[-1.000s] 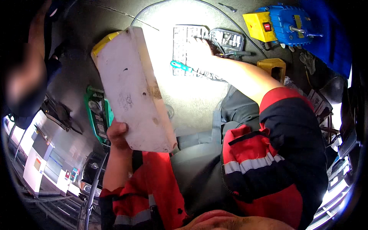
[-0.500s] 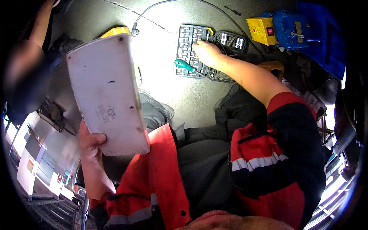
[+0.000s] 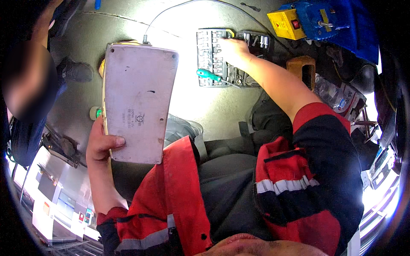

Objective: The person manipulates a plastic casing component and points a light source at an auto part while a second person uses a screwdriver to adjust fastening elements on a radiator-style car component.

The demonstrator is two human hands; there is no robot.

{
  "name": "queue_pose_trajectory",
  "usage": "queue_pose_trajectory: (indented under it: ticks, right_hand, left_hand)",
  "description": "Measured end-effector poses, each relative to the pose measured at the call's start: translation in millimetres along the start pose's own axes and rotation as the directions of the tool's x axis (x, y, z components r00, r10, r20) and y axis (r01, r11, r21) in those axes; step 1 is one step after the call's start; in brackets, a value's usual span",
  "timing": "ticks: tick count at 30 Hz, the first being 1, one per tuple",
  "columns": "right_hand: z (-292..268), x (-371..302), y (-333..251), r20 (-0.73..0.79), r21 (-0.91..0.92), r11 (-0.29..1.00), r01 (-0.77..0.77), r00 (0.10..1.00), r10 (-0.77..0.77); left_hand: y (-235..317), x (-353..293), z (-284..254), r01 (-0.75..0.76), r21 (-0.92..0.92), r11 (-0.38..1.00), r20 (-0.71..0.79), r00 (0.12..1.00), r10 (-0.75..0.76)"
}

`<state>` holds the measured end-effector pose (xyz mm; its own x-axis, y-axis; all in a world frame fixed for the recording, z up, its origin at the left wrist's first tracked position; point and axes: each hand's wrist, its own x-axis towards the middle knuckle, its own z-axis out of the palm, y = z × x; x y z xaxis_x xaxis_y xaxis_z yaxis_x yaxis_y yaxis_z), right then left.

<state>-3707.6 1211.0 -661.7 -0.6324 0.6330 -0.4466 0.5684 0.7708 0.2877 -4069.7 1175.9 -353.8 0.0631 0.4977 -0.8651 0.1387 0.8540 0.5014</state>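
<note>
the left hand point(image 3: 102, 142) is curled round the lower left edge of a pale box point(image 3: 137, 96). the right hand point(image 3: 235, 51) is at a tool set point(image 3: 199, 64) on the floor point(image 3: 224, 113), near a green screwdriver point(image 3: 208, 75); in this glare i cannot tell if that hand is closed on anything.

The left hand point(image 3: 102, 140) has turned the pale box point(image 3: 139, 102), so its long side, seen a second ago, is hidden. The box leans less now. The right hand point(image 3: 235, 52) has moved a bit farther up the socket set point(image 3: 205, 47). A small green-and-white thing point(image 3: 95, 113) now peeks out beside the box.
</note>
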Motion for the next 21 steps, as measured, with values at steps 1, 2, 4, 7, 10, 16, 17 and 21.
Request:
queue_pose_trajectory:
  ticks: [1,2,4,7,10,16,17,21]
  right_hand:
    - [-6,-2,6,0.071,0.769,0.613,-0.182,0.977,0.2]
    - [-2,3,5,0.164,0.866,0.435,-0.247,0.962,0.22]
    - [-3,20,-3,0.266,0.673,0.663,-0.328,0.944,0.196]
    - [-8,25,-7,0.232,0.68,0.687,-0.254,0.964,0.127]
    - [-38,25,-16,0.144,0.956,0.212,-0.201,0.956,0.255]
    - [-18,41,-30,0.086,0.895,0.413,-0.168,0.974,0.209]
    - [-18,41,-30,0.085,0.908,0.386,-0.165,0.972,0.217]
    - [-13,41,-29,0.091,0.974,0.172,-0.145,0.954,0.286]
  left_hand:
    - [1,0,-1,-0.03,-0.005,1.0,0.01,1.0,0.03]
    - [1,0,-4,-0.034,-0.008,0.999,0.014,0.999,0.035]
    - [0,-2,-8,-0.043,-0.022,0.999,0.007,0.999,0.043]
    - [-1,-2,-14,-0.081,-0.021,0.996,0.015,0.997,0.081]
    - [-11,-4,-21,-0.12,-0.075,0.99,-0.046,0.992,0.117]
    - [-10,-2,-24,-0.139,-0.085,0.987,-0.026,0.99,0.137]
    - [-10,-2,-24,-0.135,-0.086,0.987,-0.026,0.991,0.133]
    - [-7,0,-24,-0.117,-0.102,0.988,-0.003,0.993,0.117]
